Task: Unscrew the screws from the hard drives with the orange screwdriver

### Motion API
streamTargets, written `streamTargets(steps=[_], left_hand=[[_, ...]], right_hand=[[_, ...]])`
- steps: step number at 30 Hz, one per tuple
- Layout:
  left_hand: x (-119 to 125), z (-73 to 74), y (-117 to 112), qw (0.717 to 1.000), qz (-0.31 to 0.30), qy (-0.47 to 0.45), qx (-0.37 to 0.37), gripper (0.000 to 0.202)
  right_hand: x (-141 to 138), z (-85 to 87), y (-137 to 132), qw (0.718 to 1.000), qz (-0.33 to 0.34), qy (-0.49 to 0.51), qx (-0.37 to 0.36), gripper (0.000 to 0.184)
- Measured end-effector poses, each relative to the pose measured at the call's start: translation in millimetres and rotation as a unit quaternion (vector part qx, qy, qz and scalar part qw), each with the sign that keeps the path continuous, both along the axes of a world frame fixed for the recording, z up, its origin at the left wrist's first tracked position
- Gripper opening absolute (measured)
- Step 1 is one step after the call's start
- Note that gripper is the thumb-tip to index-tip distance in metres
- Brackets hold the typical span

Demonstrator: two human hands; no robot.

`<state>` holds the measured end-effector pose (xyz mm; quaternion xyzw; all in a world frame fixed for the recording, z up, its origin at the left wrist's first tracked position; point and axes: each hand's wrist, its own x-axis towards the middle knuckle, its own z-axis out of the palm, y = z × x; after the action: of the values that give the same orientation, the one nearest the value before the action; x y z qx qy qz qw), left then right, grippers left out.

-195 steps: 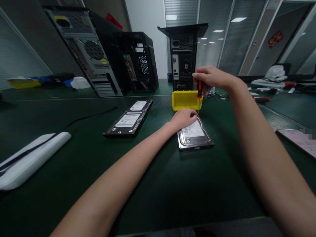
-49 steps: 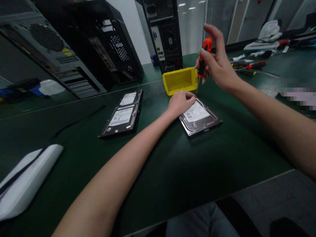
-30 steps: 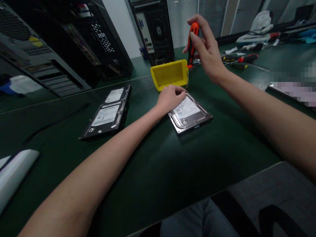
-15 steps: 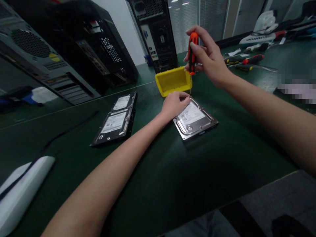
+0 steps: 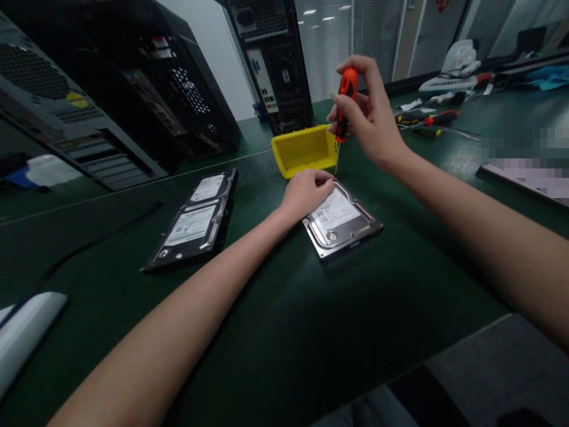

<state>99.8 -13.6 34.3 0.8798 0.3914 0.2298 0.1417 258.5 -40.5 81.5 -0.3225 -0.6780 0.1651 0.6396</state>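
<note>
A silver hard drive [image 5: 340, 220] with a white label lies flat on the green table. My left hand [image 5: 306, 193] grips its far left corner, the fingers curled over the edge and partly hidden. Above that drive, my right hand [image 5: 368, 115] holds a red and black screwdriver [image 5: 347, 104] by its handle. The shaft points down, and its tip meets the far edge of the drive close to my left fingertips. Two more hard drives, a nearer one [image 5: 190, 225] and a farther one [image 5: 208, 188], lie end to end left of my left forearm.
Just beyond the hands a yellow plastic bin [image 5: 306, 153] lies with its opening towards me. Computer cases [image 5: 278, 65] stand along the back and left. Several hand tools [image 5: 440, 118] lie at the back right. A black cable [image 5: 106, 237] and a white object [image 5: 35, 332] are at left.
The whole view has shifted slightly, moving most things a little left. The screwdriver now leans more, its handle tipped to the right. Both hands keep their holds.
</note>
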Motion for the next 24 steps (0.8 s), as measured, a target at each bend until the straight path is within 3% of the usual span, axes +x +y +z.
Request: streamTargets(steps=[3,7,18,24], left_hand=[[-1,-0.9,1,1.0,-0.005,-0.003,0.008,0.032],[-1,-0.9,1,1.0,-0.004,0.005,0.006,0.032],[-2,-2.5,0,1.0,-0.004,0.006,0.01,0.032],[-2,-3.0,2,1.0,0.005,0.014,0.018,0.032]], right_hand=[[1,-3.6,2,0.999,-0.026,-0.033,0.009,0.035],[-1,-4.2,7,0.998,-0.023,-0.056,0.02,0.035],[4,3.9,6,0.999,-0.008,0.013,-0.039,0.034],[-3,1.9,15,0.997,-0.055,-0.038,-0.035,0.037]])
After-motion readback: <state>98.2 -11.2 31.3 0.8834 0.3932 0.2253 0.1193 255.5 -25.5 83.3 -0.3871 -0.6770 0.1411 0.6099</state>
